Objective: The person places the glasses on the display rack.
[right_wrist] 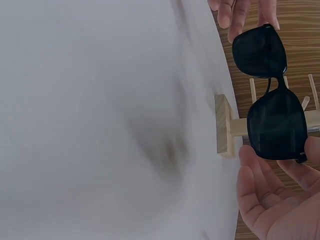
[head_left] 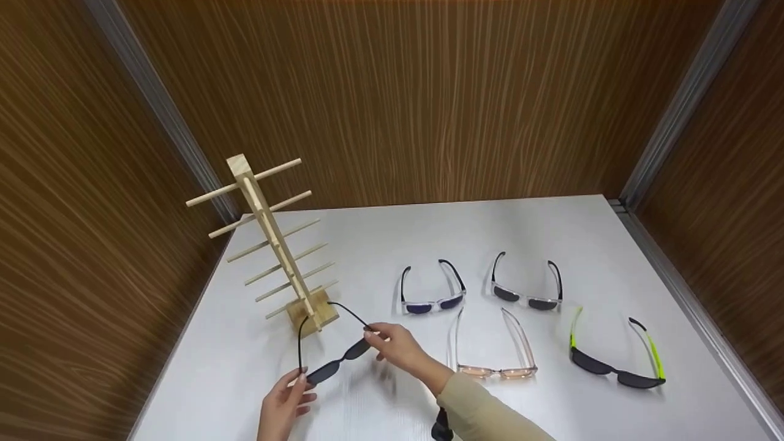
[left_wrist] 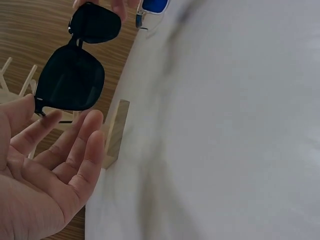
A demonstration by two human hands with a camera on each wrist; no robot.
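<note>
Black sunglasses (head_left: 323,372) are held up between both hands, lenses toward me and temples unfolded toward the wooden rack (head_left: 272,236). At the left hinge corner, my left hand (head_left: 283,404) pinches the frame between thumb and index finger; its other fingers spread loosely, as the left wrist view shows. My right hand (head_left: 401,349) pinches the opposite corner with thumb and finger. Both temple tips reach close to the rack's lowest pegs and square base (head_left: 327,309); whether they touch a peg cannot be told. Dark lenses (left_wrist: 72,77) fill much of the left wrist view.
On the white table (head_left: 367,245) right of the rack lie clear-framed glasses with blue lenses (head_left: 419,309), clear-framed ones with dark lenses (head_left: 542,304), pink-tinted glasses (head_left: 517,372) and black-and-yellow sunglasses (head_left: 640,380). A small black object (head_left: 441,427) shows beside the right sleeve. Wood-grain walls (head_left: 429,104) enclose the table.
</note>
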